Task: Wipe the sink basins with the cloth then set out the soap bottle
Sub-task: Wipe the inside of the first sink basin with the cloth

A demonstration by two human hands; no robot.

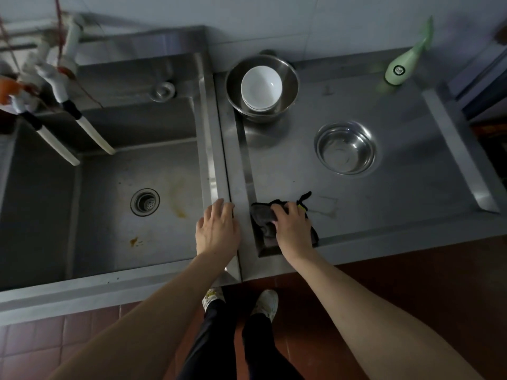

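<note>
A dark grey cloth (263,218) with black trim lies bunched in the near left corner of the shallow right basin (384,204). My right hand (292,229) presses down on it, fingers curled over the fabric. My left hand (218,229) rests flat with fingers apart on the steel divider between the two basins, holding nothing. The deep left basin (115,215) shows orange-brown stains near its drain (144,202). A pale green soap bottle (406,61) stands at the far right corner of the right basin.
A large steel bowl (236,89) holding stacked white bowls (261,87) sits at the back of the right basin, with a smaller steel bowl (345,148) beside it. White taps (59,86) hang over the left basin. Red floor tiles and my shoes show below.
</note>
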